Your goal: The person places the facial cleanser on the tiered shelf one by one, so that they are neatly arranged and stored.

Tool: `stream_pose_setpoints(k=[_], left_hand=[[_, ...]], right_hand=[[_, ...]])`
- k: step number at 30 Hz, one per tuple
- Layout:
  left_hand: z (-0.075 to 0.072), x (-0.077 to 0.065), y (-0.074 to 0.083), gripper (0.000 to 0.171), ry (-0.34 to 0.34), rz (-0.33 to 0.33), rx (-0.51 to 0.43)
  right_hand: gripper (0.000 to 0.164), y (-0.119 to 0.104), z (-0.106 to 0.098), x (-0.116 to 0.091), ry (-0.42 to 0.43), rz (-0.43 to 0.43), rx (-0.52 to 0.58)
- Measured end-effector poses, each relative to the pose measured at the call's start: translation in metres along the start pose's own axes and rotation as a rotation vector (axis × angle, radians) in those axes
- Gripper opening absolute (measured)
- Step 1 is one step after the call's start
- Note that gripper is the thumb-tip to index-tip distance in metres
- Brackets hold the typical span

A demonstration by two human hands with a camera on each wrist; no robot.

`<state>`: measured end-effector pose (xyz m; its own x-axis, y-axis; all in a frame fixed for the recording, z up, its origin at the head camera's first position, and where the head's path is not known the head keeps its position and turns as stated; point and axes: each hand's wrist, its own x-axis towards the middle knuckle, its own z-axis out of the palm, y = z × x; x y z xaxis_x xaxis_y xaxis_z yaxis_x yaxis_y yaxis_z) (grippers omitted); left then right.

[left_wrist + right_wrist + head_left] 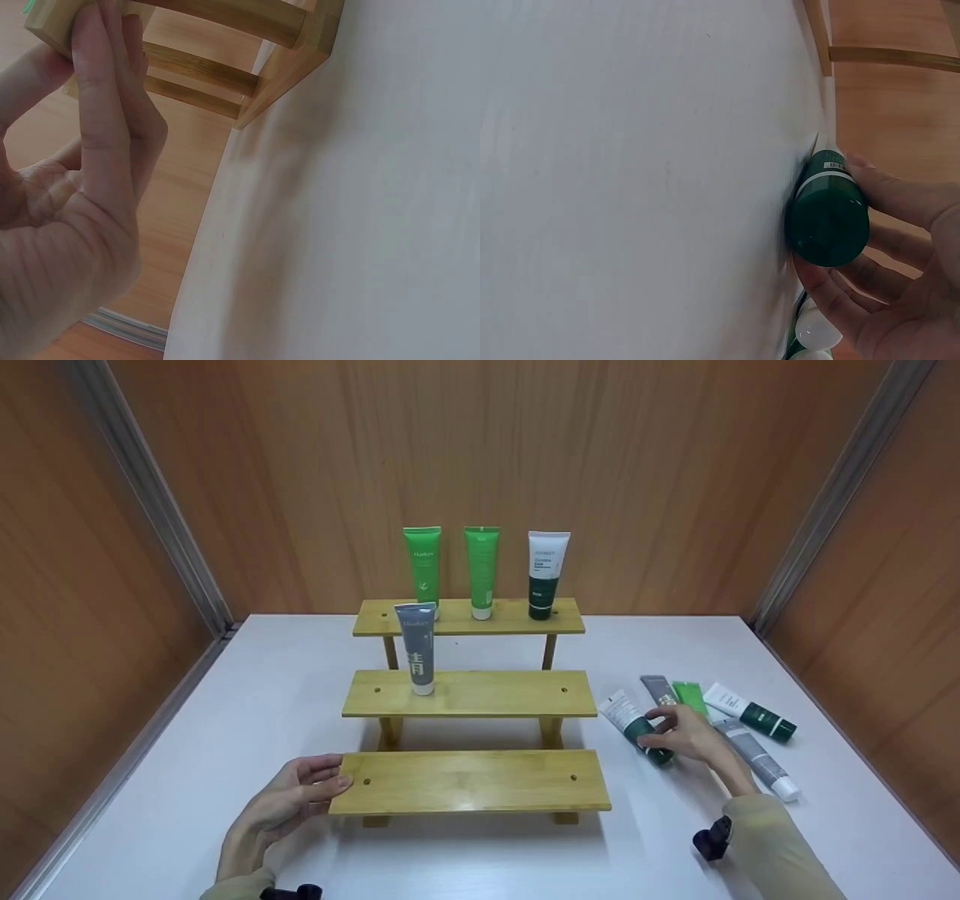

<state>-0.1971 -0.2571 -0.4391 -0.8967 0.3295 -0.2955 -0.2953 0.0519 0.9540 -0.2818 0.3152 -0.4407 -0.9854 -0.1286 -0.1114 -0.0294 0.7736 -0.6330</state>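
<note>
A three-step wooden display stand stands on the white table. My left hand pinches the left end of its lowest shelf between thumb and fingers; the left wrist view shows the fingers against that board. To the right of the stand, my right hand holds a white and dark green squeeze tube lying on the table. From the right wrist, its dark green cap faces the camera, with the thumb on one side and the fingers on the other.
Two green tubes and a white and green tube stand on the top shelf, a grey-blue tube on the middle one. Beside my right hand lie grey tubes, a green tube and another white-green tube. Wooden walls enclose the table.
</note>
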Motion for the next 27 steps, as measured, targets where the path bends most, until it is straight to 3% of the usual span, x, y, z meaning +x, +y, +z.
stream_pose_setpoints(k=[8, 18, 27], left_hand=[[0.0, -0.001, -0.001, 0.079, -0.016, 0.018, -0.016], [-0.001, -0.001, -0.001, 0.079, -0.013, 0.021, -0.026], [-0.001, -0.001, -0.001, 0.08, -0.024, 0.021, -0.036]], right_hand=[[0.053, -0.001, 0.001, -0.001, 0.025, -0.015, 0.031], [0.056, -0.007, 0.0, -0.003, 0.039, 0.039, 0.083], [0.057, -0.023, -0.002, -0.007, 0.078, -0.001, 0.154]])
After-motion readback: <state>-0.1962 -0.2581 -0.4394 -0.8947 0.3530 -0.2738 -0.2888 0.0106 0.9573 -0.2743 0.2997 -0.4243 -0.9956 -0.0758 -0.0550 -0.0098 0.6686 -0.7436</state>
